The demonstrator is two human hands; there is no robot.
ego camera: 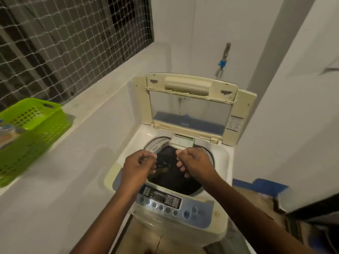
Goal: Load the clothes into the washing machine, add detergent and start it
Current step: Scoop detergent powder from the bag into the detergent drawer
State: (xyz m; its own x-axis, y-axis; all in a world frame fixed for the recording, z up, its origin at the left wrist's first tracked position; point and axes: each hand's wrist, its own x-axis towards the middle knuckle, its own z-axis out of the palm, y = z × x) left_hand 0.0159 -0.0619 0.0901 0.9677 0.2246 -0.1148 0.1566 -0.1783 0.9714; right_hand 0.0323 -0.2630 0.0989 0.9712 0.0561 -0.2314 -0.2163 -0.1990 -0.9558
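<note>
A cream top-loading washing machine point(222, 162) stands in front of me with its lid point(190, 105) folded upright at the back. Dark clothes point(172, 177) lie inside the drum. The blue control panel point(170, 202) with round buttons runs along the near edge. My left hand point(136, 166) and my right hand point(194, 162) hover side by side over the drum opening, fingers curled in, with nothing visible in either. A small detergent drawer point(181, 141) sits at the back rim of the drum.
A green perforated basket point(34, 132) with some items rests on the white ledge point(88, 114) at the left, under a netted window. White walls close in on both sides. A tap with a blue part point(222, 63) hangs on the back wall. Blue items point(264, 186) lie on the floor at the right.
</note>
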